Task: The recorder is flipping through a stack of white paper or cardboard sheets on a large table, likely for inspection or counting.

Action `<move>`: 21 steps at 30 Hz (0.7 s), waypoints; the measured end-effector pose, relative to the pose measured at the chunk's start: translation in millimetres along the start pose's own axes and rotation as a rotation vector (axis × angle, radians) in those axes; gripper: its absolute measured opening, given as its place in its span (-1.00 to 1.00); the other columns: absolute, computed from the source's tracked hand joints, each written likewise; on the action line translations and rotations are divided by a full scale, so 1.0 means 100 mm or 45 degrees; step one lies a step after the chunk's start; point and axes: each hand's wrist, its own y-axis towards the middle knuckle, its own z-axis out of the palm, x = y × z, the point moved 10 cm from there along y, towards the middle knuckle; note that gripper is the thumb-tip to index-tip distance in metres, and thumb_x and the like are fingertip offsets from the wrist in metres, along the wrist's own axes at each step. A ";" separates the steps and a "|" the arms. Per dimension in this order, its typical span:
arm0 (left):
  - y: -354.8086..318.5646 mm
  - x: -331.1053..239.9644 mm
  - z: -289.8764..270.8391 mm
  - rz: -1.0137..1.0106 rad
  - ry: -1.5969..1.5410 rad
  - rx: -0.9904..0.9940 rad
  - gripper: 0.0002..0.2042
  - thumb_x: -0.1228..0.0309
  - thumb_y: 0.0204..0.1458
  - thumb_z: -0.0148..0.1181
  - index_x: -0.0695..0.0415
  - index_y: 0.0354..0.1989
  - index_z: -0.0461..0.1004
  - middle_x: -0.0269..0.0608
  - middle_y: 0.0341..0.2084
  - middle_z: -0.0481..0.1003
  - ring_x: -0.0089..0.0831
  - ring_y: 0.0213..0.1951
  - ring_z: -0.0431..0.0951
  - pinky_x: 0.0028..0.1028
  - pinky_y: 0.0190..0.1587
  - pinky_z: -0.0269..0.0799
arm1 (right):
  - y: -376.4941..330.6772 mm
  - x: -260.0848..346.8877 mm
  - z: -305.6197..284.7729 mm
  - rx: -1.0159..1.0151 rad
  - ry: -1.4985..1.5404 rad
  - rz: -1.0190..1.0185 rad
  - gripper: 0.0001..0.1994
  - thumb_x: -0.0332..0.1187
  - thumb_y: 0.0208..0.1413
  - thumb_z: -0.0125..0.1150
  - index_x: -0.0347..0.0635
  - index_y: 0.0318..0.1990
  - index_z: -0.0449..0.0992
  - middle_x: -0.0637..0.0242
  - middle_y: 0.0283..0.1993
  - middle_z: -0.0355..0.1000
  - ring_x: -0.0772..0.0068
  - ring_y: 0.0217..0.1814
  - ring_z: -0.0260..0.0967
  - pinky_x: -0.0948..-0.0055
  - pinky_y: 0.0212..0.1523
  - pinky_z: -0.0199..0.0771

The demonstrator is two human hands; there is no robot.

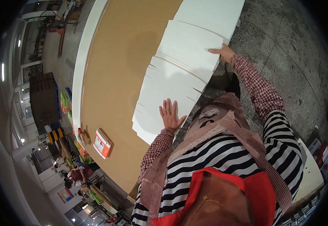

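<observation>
Head view: a worker in checked sleeves spreads both hands on a stack of white die-cut cardboard sheets (175, 75) lying along the near edge of a tan worktable (118, 75). Left hand (170, 114) presses flat, fingers splayed, apparently steadying the fanned pile; right hand (224, 52), well apart, rests at its far edge. An orange box (102, 143) lies nearby.

Left hand (170, 114) pressed flat, fingers spread, palm down on the near end of the white cardboard sheet (179, 71), checked sleeve bent at the elbow; right hand (224, 52) stretched out on a straight arm, fingertips resting open on that sheet's far edge.
</observation>
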 end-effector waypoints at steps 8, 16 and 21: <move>-0.03 0.03 0.06 -0.013 0.042 0.020 -0.09 -0.41 0.03 -0.26 0.01 0.41 0.02 0.06 0.43 -0.17 0.00 0.45 -0.25 0.10 0.38 -0.46 | -0.75 0.47 0.67 -0.125 -0.916 -0.467 -0.53 -0.43 0.05 0.23 -0.44 0.12 0.37 -0.15 -0.02 0.46 0.09 0.03 0.46 0.34 0.09 0.42; -0.10 0.06 0.06 -0.033 0.017 0.034 -0.10 -0.41 0.03 -0.25 -0.04 0.43 0.00 0.04 0.44 -0.21 -0.04 0.46 -0.29 0.10 0.39 -0.50 | -0.45 0.40 0.43 -0.105 -0.707 -0.287 -0.60 -0.48 0.06 0.24 -0.49 0.05 0.42 -0.14 -0.05 0.49 0.14 0.08 0.46 0.28 0.07 0.45; -0.09 0.05 0.02 -0.002 0.020 0.004 -0.12 -0.38 0.04 -0.26 0.00 0.42 0.01 0.04 0.44 -0.19 -0.01 0.46 -0.27 0.11 0.38 -0.49 | -0.11 -0.01 0.21 0.064 0.186 -0.153 -0.37 -0.52 -0.02 0.32 -0.46 0.22 0.22 0.09 0.13 0.40 0.27 0.11 0.40 0.38 0.10 0.43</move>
